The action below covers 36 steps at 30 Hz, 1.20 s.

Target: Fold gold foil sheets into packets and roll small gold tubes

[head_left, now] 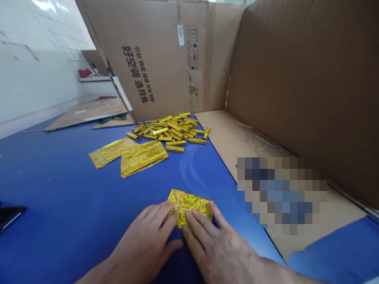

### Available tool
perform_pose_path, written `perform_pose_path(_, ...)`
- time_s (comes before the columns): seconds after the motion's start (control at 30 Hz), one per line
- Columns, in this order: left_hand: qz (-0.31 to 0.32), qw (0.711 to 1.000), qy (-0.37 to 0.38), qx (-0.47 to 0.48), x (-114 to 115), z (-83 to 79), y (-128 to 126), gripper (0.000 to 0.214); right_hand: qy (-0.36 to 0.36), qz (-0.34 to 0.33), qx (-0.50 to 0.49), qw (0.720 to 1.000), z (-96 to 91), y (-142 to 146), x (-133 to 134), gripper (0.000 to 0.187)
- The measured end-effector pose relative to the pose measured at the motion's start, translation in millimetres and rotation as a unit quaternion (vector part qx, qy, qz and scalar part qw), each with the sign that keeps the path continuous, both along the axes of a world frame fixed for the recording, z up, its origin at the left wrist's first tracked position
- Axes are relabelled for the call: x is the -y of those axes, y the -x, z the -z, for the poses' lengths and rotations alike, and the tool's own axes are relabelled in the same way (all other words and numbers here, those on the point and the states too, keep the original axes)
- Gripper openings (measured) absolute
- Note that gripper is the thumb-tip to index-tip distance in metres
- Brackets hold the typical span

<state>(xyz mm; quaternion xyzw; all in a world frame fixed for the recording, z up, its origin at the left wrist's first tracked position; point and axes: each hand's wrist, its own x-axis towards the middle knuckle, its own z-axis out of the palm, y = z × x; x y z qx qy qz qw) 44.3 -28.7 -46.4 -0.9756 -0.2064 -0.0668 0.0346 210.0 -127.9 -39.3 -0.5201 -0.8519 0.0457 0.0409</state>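
A shiny gold foil sheet (191,200) lies flat on the blue tabletop just in front of me, with a crease or fold line across its middle. My left hand (151,232) rests its fingertips on the sheet's left side, fingers stretched out and thumb apart. Pressed flat over the right and near part is my right hand (211,236), its fingers extended and one reaching the right edge. Both hands cover the near edge of the foil. Farther off lie a stack of gold foil sheets (145,157) and another gold sheet (111,152) partly beneath it.
A pile of small gold foil rolls (174,130) sits at the table's far side. Behind it stands a large cardboard box wall (166,71), with a brown cardboard panel (296,79) at right. A dark phone-like object (10,217) is at left. A pixelated patch hides something on the right cardboard.
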Motion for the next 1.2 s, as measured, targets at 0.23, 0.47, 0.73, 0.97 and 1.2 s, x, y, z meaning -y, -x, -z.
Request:
perform_pose_path(0.23, 0.033, 0.999, -0.022, -0.01, -5, 2.5, 0, 0.047, -0.067, -0.018, 0.002, 0.998, 14.0, 0, 0, 0.041)
perform_pose_path(0.47, 0.05, 0.998, -0.017, -0.017, -5, -8.0, -2, 0.043, 0.012, -0.008, 0.021, 1.0, -0.3, -8, -6, 0.044)
perform_pose_path(0.73, 0.057, 0.998, 0.0, 0.006, 9, -18.2, -4, 0.033, 0.058, 0.048, -0.042, 0.996, -8.7, -13, -10, 0.077)
perform_pose_path(0.97, 0.055, 0.998, 0.001, 0.037, 9, -13.3, -2, 0.027, 0.036, 0.064, -0.054, 0.996, -4.1, -13, -9, 0.08)
perform_pose_path(1.2, 0.01, 1.0, 0.025, 0.017, -4, -7.7, -1, 0.021, -0.064, 0.022, -0.013, 0.998, 6.8, -3, -5, 0.059)
